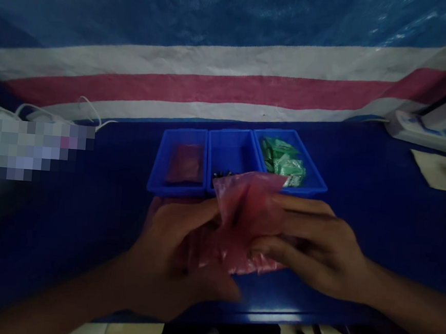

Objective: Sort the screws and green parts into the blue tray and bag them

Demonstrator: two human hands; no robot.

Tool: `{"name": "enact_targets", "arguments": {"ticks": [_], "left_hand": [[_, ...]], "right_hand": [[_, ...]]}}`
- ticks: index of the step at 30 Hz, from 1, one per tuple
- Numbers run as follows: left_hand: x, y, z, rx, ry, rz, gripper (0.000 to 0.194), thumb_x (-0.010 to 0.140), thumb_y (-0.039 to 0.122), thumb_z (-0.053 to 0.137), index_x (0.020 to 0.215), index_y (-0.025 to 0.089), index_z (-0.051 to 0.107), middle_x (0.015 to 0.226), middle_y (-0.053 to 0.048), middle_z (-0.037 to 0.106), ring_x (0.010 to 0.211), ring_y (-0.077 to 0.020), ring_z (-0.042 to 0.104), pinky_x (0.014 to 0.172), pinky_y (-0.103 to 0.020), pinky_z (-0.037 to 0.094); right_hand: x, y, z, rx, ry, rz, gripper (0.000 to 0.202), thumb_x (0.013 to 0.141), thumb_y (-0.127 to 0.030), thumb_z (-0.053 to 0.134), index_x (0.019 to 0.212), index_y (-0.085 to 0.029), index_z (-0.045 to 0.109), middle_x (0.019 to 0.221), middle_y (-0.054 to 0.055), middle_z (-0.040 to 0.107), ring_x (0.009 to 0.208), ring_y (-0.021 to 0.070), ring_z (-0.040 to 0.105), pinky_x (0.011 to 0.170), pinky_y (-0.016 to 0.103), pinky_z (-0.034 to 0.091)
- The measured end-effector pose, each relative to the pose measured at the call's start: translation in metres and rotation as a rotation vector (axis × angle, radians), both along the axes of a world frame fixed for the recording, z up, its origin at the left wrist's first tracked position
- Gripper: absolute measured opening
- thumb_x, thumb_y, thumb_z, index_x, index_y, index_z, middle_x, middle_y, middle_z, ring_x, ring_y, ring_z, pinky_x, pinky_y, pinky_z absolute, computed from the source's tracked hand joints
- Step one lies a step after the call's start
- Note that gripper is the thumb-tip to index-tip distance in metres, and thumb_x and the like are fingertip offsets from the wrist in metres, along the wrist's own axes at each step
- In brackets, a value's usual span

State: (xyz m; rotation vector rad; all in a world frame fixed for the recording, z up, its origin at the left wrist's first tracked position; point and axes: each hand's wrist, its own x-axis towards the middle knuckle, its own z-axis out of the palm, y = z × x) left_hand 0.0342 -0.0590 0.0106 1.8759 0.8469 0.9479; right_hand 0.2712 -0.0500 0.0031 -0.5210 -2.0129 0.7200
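Note:
My right hand [320,247] is closed on a translucent pink plastic bag [251,195], thumb in front and fingers behind. A dark narrow shape shows through the bag; I cannot make out what it is. My left hand [178,251], a little blurred, is at the bag's left side. Its thumb is spread well apart toward the table's front edge, while its fingertips reach behind the bag and are partly hidden. More pink plastic [196,242] lies on the table under both hands.
Three blue bins stand side by side: the left bin [157,167] with pink bags, the middle bin [234,142] with small black pieces, the right bin [315,177] with green packets. A white power strip [422,131] lies far right, near beige paper [442,171]. White cables [92,108] lie left.

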Motion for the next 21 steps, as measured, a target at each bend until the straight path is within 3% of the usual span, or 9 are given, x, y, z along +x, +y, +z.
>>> {"name": "enact_targets", "arguments": {"ticks": [2, 4, 7, 11, 13, 16, 18, 21], "left_hand": [[0.003, 0.002, -0.003, -0.232, -0.048, 0.014, 0.041, 0.091, 0.057, 0.088, 0.113, 0.023, 0.084, 0.089, -0.003, 0.083, 0.074, -0.0215, 0.079, 0.064, -0.027, 0.066], [0.0, 0.01, -0.006, -0.321, -0.098, 0.096, 0.04, 0.088, 0.047, 0.092, 0.118, 0.023, 0.084, 0.098, -0.004, 0.085, 0.086, -0.025, 0.082, 0.073, -0.03, 0.07], [-0.01, 0.026, -0.007, -0.272, -0.177, 0.246, 0.036, 0.086, 0.038, 0.094, 0.119, 0.025, 0.085, 0.099, -0.003, 0.086, 0.085, -0.0246, 0.083, 0.075, -0.031, 0.072], [-0.019, 0.039, -0.005, -0.163, -0.29, 0.299, 0.027, 0.091, 0.034, 0.091, 0.116, 0.027, 0.082, 0.097, 0.001, 0.083, 0.062, -0.0167, 0.076, 0.052, -0.024, 0.066], [-0.018, 0.04, -0.003, -0.213, -0.342, 0.237, 0.033, 0.089, 0.034, 0.094, 0.117, 0.027, 0.078, 0.096, 0.002, 0.082, 0.067, -0.0203, 0.079, 0.049, -0.026, 0.067], [-0.014, 0.037, 0.0, -0.263, -0.32, 0.166, 0.048, 0.08, 0.027, 0.1, 0.12, 0.028, 0.073, 0.095, 0.003, 0.083, 0.079, -0.0235, 0.084, 0.065, -0.028, 0.073], [-0.012, 0.033, 0.001, -0.204, -0.283, 0.205, 0.058, 0.071, 0.024, 0.105, 0.121, 0.027, 0.073, 0.096, 0.003, 0.084, 0.086, -0.0239, 0.085, 0.073, -0.027, 0.073], [-0.013, 0.029, 0.002, -0.108, -0.243, 0.333, 0.062, 0.061, 0.024, 0.109, 0.114, 0.026, 0.077, 0.094, 0.003, 0.084, 0.089, -0.0243, 0.085, 0.072, -0.025, 0.072]], "right_hand": [[-0.001, -0.001, -0.002, 0.025, -0.016, -0.01, 0.017, 0.107, -0.018, 0.068, 0.091, -0.021, 0.073, 0.08, -0.001, 0.071, 0.067, 0.0097, 0.066, 0.056, 0.019, 0.053], [0.002, -0.001, 0.0, 0.012, 0.026, -0.101, 0.02, 0.102, -0.017, 0.071, 0.083, -0.024, 0.069, 0.072, -0.003, 0.069, 0.058, 0.0097, 0.062, 0.051, 0.021, 0.052], [0.008, 0.003, 0.003, -0.149, 0.189, -0.248, 0.027, 0.101, -0.016, 0.072, 0.076, -0.026, 0.066, 0.056, -0.006, 0.065, 0.042, 0.0102, 0.06, 0.039, 0.022, 0.045], [0.011, 0.011, 0.002, -0.395, 0.422, -0.216, 0.013, 0.105, -0.024, 0.075, 0.093, -0.027, 0.08, 0.051, -0.007, 0.069, 0.03, 0.0135, 0.06, 0.025, 0.019, 0.039], [0.01, 0.013, 0.002, -0.397, 0.452, -0.186, 0.009, 0.103, -0.024, 0.077, 0.099, -0.028, 0.084, 0.056, -0.006, 0.073, 0.035, 0.014, 0.066, 0.03, 0.019, 0.05], [0.007, 0.012, 0.002, -0.36, 0.365, -0.145, 0.013, 0.099, -0.017, 0.08, 0.099, -0.028, 0.085, 0.069, -0.005, 0.08, 0.054, 0.0153, 0.078, 0.051, 0.021, 0.067], [0.007, 0.012, 0.004, -0.312, 0.302, -0.125, 0.02, 0.095, -0.008, 0.08, 0.096, -0.028, 0.084, 0.077, -0.005, 0.084, 0.066, 0.0149, 0.083, 0.064, 0.022, 0.071], [0.011, 0.012, 0.006, -0.222, 0.253, -0.125, 0.029, 0.087, -0.001, 0.082, 0.092, -0.029, 0.081, 0.087, -0.006, 0.085, 0.077, 0.0141, 0.084, 0.073, 0.022, 0.071]]}}
